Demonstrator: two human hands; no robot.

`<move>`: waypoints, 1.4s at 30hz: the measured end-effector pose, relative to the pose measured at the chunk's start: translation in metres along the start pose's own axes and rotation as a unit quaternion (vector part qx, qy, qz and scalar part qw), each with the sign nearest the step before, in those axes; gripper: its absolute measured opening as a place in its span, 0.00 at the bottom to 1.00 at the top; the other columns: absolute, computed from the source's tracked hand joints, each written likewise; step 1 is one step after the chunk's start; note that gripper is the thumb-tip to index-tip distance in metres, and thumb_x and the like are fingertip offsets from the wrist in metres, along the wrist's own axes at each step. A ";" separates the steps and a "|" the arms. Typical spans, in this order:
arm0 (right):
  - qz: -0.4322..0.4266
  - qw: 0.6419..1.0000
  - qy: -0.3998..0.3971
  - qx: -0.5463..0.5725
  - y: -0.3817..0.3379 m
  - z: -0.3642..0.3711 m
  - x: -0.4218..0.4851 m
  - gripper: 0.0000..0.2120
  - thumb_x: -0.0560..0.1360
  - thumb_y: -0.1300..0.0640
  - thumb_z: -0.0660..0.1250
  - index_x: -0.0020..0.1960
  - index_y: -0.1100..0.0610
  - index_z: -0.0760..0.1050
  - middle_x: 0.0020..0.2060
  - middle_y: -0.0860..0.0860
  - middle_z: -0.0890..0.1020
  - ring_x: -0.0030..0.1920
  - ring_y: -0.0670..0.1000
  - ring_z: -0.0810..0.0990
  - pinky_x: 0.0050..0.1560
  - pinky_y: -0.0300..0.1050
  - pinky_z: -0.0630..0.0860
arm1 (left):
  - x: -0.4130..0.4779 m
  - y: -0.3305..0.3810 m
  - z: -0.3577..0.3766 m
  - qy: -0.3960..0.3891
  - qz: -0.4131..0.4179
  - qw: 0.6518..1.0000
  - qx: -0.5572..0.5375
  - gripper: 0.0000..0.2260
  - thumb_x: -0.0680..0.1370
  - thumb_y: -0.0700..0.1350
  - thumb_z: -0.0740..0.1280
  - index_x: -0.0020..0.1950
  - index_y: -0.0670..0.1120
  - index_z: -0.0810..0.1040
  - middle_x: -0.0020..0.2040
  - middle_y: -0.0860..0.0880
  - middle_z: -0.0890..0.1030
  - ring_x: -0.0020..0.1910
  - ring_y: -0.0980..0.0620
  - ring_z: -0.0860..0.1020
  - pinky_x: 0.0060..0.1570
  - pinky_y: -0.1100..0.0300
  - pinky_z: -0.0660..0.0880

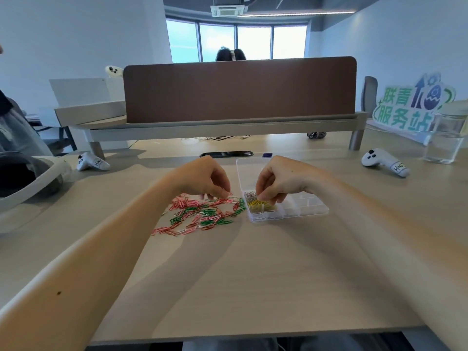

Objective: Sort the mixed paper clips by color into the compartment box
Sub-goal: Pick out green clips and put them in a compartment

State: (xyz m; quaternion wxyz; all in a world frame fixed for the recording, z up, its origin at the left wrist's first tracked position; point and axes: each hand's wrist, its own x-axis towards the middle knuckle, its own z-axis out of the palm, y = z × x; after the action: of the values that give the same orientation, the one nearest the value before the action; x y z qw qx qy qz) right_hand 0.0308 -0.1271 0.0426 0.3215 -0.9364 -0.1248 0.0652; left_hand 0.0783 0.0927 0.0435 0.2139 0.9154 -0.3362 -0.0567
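Loose paper clips lie in a spread pile on the worktop, just left of the compartment box. The pile holds pink, red, green and white clips, too many to count.

One clear compartment box stands right of centre. Three of its left compartments are filled: grey clips farthest, yellow clips in the middle, white clips nearest. The compartments to the right look empty.

The left hand is over the far edge of the pile, fingers curled and tips drawn together at the clips. Whether they clamp one cannot be told. The right hand is over the box, fingers pinched together just above the yellow clips. What they hold cannot be told.

Surrounding items:
- Two white controllers on the worktop, one far left and one far right. A third sits beyond the brown divider panel.
- One glass jar at far right.
- One headset at left.

None of these lies between the hands and the box.
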 end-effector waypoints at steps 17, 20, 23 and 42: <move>-0.128 0.977 -0.049 -0.161 -0.061 0.079 0.043 0.03 0.70 0.53 0.76 0.44 0.50 0.84 0.35 0.40 0.80 0.41 0.43 0.79 0.42 0.37 0.73 | -0.053 -0.041 -0.014 -0.187 -0.137 0.962 0.144 0.04 0.70 0.49 0.75 0.40 0.58 0.82 0.37 0.63 0.81 0.42 0.60 0.78 0.50 0.55 0.77; -0.133 0.973 -0.055 -0.180 -0.063 0.086 0.047 0.03 0.70 0.53 0.76 0.43 0.49 0.84 0.33 0.39 0.78 0.39 0.42 0.77 0.42 0.38 0.72 | -0.056 -0.039 -0.014 -0.192 -0.122 0.960 0.160 0.03 0.73 0.49 0.73 0.42 0.56 0.82 0.37 0.64 0.79 0.39 0.64 0.76 0.42 0.64 0.71; -0.138 0.970 -0.058 -0.193 -0.066 0.090 0.048 0.04 0.70 0.53 0.75 0.39 0.46 0.81 0.33 0.40 0.78 0.38 0.42 0.76 0.40 0.38 0.70 | -0.059 -0.040 -0.015 -0.184 -0.108 0.965 0.152 0.03 0.74 0.46 0.71 0.42 0.55 0.81 0.38 0.61 0.81 0.38 0.64 0.77 0.42 0.65 0.69; -0.094 0.978 0.021 -0.187 -0.049 0.073 0.051 0.04 0.71 0.59 0.73 0.46 0.54 0.84 0.35 0.44 0.78 0.38 0.43 0.77 0.37 0.37 0.70 | -0.042 -0.051 0.014 0.067 -0.043 0.996 0.049 0.08 0.73 0.41 0.73 0.51 0.48 0.85 0.42 0.55 0.83 0.40 0.61 0.79 0.48 0.63 0.78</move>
State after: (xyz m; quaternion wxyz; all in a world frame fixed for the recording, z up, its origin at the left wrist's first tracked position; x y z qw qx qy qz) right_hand 0.0552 -0.0330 0.0137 0.1480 -0.9651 -0.2158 -0.0096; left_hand 0.0731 0.1493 0.0069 0.1881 0.9401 -0.2841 0.0122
